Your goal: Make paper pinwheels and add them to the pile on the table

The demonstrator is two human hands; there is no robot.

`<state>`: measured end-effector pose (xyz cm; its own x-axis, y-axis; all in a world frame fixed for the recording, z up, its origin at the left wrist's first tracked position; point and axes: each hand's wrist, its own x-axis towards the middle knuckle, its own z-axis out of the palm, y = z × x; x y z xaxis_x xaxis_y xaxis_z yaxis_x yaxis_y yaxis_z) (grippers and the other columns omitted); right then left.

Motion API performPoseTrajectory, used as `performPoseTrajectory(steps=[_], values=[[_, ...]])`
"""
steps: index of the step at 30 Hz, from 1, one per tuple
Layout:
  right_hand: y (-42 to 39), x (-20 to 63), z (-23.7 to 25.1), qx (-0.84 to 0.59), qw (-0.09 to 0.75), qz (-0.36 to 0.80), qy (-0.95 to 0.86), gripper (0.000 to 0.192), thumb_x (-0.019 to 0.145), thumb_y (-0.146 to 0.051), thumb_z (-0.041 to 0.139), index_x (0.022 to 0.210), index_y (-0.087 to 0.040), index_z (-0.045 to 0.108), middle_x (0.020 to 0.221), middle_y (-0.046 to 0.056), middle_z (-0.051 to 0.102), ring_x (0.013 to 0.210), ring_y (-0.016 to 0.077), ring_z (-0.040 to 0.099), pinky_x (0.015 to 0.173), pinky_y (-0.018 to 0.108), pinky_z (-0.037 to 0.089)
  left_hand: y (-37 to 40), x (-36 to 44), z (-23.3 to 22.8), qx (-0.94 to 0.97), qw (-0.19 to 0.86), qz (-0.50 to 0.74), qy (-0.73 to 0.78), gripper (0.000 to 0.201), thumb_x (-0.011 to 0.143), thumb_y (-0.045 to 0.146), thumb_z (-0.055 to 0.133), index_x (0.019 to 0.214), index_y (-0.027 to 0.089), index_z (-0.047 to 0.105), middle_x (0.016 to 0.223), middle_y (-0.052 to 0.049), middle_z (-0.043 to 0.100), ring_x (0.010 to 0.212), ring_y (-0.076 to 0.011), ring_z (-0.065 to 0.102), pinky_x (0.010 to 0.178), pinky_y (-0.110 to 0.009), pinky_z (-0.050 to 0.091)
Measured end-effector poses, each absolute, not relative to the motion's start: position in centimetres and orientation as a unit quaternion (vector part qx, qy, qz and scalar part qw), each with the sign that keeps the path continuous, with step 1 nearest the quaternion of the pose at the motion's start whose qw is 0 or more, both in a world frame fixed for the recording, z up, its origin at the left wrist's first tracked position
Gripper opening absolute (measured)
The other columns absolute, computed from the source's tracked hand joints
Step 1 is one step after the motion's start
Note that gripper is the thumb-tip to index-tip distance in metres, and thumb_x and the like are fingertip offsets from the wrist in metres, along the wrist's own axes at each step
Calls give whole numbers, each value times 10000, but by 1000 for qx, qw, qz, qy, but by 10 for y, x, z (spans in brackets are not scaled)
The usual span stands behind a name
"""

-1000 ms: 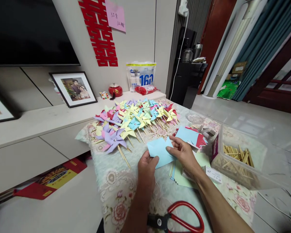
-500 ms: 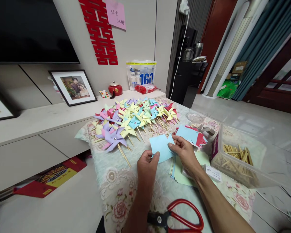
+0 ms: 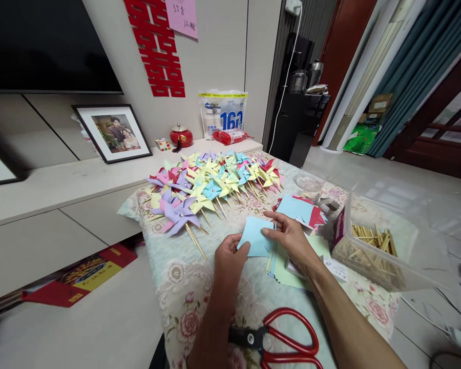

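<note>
Between my two hands is a light blue square of paper (image 3: 256, 238), raised above the flowered tablecloth (image 3: 200, 302). My left hand (image 3: 230, 253) pinches its lower left edge between thumb and fingers. At the right edge, my right hand (image 3: 286, 236) grips it, thumb on the front face; a short slit shows near the lower right corner. Under my right hand lies a stack of pale green and blue paper sheets (image 3: 288, 271). Scissors with red handles (image 3: 292, 335) rest on the cloth close to me, partly behind my left forearm. Finished paper pinwheels (image 3: 215, 189) on sticks lie heaped beyond my hands.
At the right stands a clear plastic box (image 3: 369, 266) holding short wooden sticks (image 3: 376, 241). Blue and red cut papers (image 3: 297, 209) lie behind my right hand. A small white box (image 3: 335, 269) sits beside my right forearm. Along the wall runs a white cabinet (image 3: 80, 184).
The blue paper has turned between my hands, and its right side is now bent in my right hand's fingers. The view has shifted slightly.
</note>
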<state>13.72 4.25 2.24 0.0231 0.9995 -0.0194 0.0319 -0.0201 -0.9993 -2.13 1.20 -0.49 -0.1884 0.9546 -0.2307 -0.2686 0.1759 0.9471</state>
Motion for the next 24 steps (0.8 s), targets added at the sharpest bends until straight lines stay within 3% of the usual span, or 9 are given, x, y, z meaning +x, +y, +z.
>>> performPoseTrajectory(steps=[5,9,12,16,20,24], values=[[43,137,22,-491,472,514,-522,256,655,-353,806,814,-175,714,659,-30,600,596,125,511,590,268,416,14,-29,-8,291,504,607,540,289,587,281,790,834,152,714,737,-51,747,642,-167,648,630,-272,494],[42,138,25,-431,485,492,-580,199,677,-327,811,733,-185,684,861,20,668,804,176,601,734,308,475,6,-40,-4,361,417,602,578,190,642,293,775,786,179,728,702,-23,731,591,-165,625,595,-263,474],[40,140,27,-382,467,478,-638,148,739,-293,782,787,-194,684,903,27,669,871,192,615,799,332,484,-3,-51,3,436,332,576,607,106,728,294,729,799,215,725,660,6,699,559,-162,604,574,-258,453],[37,143,27,-341,409,400,-746,285,835,-216,710,1118,-251,706,985,32,653,968,205,607,913,382,454,-15,-65,9,576,218,571,543,58,823,214,636,814,236,689,833,-22,719,829,-201,675,768,-290,499],[37,143,24,-316,348,287,-834,204,855,-120,661,955,-266,762,1079,54,635,1050,226,570,944,422,447,-22,-80,-1,681,151,516,498,144,877,148,543,854,222,665,883,-41,701,884,-195,671,789,-310,514],[38,144,17,-326,265,232,-877,319,741,32,664,871,-246,753,1116,53,650,1099,246,532,929,424,454,-26,-92,-20,764,101,426,473,203,907,114,487,873,218,658,887,-48,709,880,-200,652,786,-330,519]])
